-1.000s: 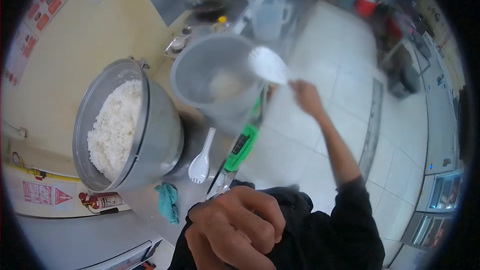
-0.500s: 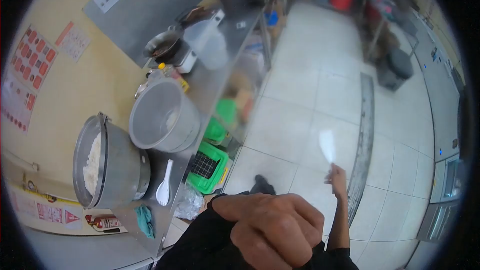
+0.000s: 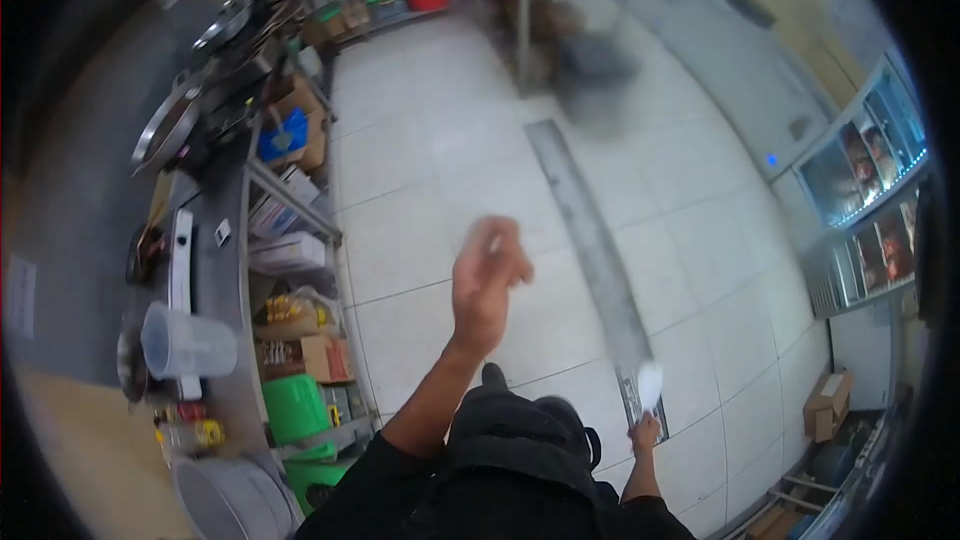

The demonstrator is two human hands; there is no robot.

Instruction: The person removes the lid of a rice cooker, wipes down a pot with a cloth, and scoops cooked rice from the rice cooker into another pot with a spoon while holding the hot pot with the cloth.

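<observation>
My right hand (image 3: 646,431) is low at the right of centre, closed around the handle of a white rice paddle (image 3: 650,385), whose blade points up over the floor drain. My left hand (image 3: 490,275) is raised in front of my body over the tiled floor, its fingers curled and blurred by motion. Whether it holds anything cannot be made out. At the lower left, a large grey pot (image 3: 230,500) stands on the steel counter, partly cut off by the dark edge of the view.
A clear plastic pitcher (image 3: 190,340) and pans (image 3: 168,127) stand along the left counter. Green bins (image 3: 295,408) and boxes sit beneath it. A metal drain strip (image 3: 590,230) crosses the tiled floor. Lit display fridges (image 3: 860,175) and a cardboard box (image 3: 828,406) are at the right.
The view has swung right, away from the rice pot, spoon and green cloth. My left hand has moved forward, away from the camera. My right hand still holds the paddle, now lower in view.
</observation>
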